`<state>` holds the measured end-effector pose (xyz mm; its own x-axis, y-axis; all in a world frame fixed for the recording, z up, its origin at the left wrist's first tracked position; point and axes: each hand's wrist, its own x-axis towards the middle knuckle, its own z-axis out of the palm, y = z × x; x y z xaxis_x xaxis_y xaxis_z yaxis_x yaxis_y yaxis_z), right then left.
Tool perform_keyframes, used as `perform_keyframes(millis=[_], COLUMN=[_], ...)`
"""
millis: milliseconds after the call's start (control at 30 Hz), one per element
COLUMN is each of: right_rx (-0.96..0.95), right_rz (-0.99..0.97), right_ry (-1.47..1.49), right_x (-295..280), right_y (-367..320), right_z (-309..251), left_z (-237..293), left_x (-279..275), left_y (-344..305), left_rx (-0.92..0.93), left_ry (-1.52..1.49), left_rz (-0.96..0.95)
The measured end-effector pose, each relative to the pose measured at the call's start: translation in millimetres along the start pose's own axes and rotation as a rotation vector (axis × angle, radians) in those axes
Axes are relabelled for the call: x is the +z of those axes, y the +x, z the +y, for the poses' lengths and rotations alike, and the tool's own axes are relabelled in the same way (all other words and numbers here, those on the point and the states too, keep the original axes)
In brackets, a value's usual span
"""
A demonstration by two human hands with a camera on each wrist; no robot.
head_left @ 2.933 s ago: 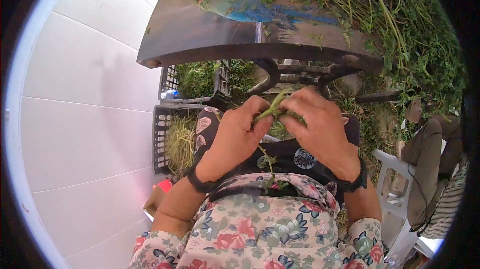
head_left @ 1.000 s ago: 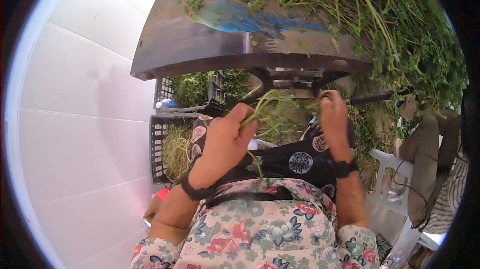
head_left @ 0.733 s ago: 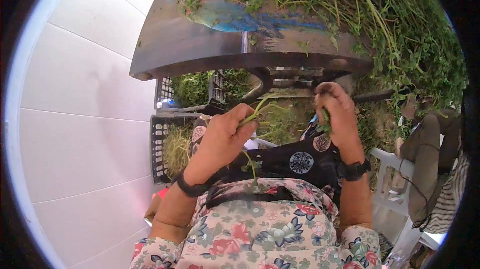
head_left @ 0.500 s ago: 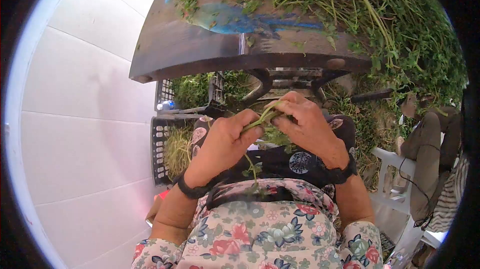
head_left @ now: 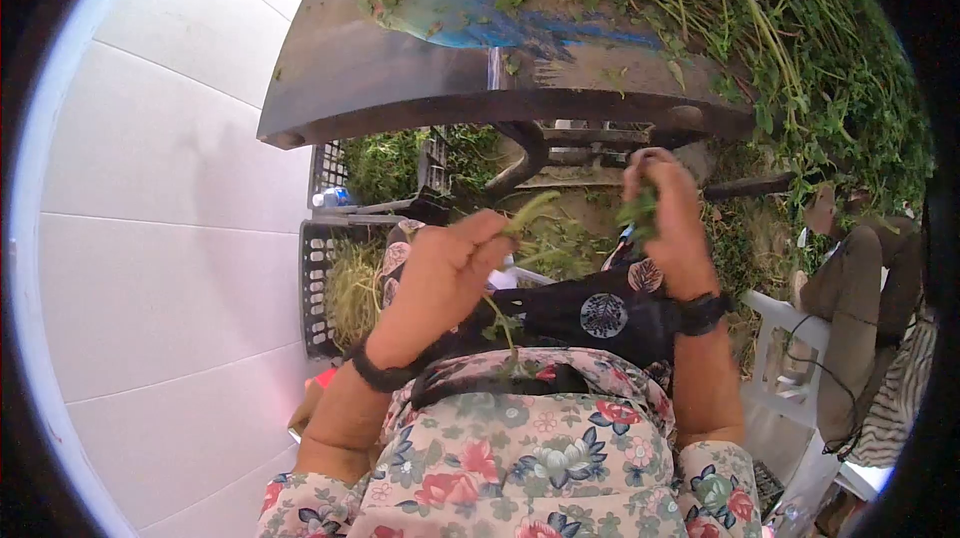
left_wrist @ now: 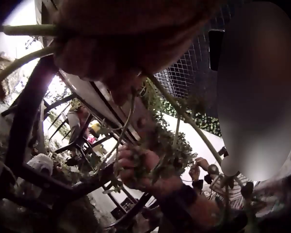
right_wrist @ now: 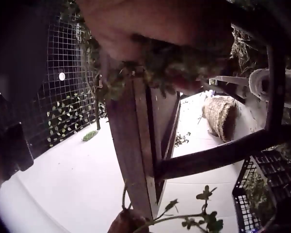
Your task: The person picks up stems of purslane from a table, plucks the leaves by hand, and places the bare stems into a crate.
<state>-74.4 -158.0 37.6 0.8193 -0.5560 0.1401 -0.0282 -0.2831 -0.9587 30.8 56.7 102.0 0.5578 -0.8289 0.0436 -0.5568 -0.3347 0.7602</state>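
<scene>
In the head view the left hand (head_left: 440, 273) pinches green stems (head_left: 533, 210) above the lap, and one leafy stem hangs down from it towards the floral shirt. To its right the raised right hand (head_left: 672, 223) has its fingers curled round a small bunch of green leaves (head_left: 640, 212). A gap separates the hands. The left wrist view shows the left hand (left_wrist: 121, 39) large at the top with stems out both sides, and the right hand (left_wrist: 140, 167) beyond with leaves. Leaves (right_wrist: 160, 68) show under the right hand (right_wrist: 145, 29) in the right wrist view.
A table (head_left: 400, 88) with a painted top bears a large heap of greens (head_left: 830, 68). Black crates (head_left: 318, 288) with plants stand at the left, by a white wall (head_left: 170, 238). A white plastic chair (head_left: 785, 323) and another person's legs (head_left: 850, 318) are at the right.
Half a second ago the hands were together at the stems. Since then the right hand has moved right and up, away from the left, with leaves in its fingers; the left hand has stayed nearly in place.
</scene>
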Motion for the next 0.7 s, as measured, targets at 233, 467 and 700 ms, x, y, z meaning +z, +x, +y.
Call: perform_keyframes(millis=[233, 467, 700], right_rx=[0.118, -0.301, -0.346], right_rz=[-0.157, -0.340, -0.424], right_ry=[-0.016, -0.312, -0.438], right_x=[-2.2, 26.3, 19.3], right_y=[-22.0, -24.7, -28.9], right_z=[-37.9, -49.5, -48.4], left_z=[-2.5, 5.2, 2.0], left_x=[-5.0, -7.1, -10.5], left_y=[5.7, 10.4, 5.6], left_rx=[-0.036, -0.034, -0.160], left_ry=[-0.062, -0.137, -0.056], left_rz=[0.047, 0.021, -0.142])
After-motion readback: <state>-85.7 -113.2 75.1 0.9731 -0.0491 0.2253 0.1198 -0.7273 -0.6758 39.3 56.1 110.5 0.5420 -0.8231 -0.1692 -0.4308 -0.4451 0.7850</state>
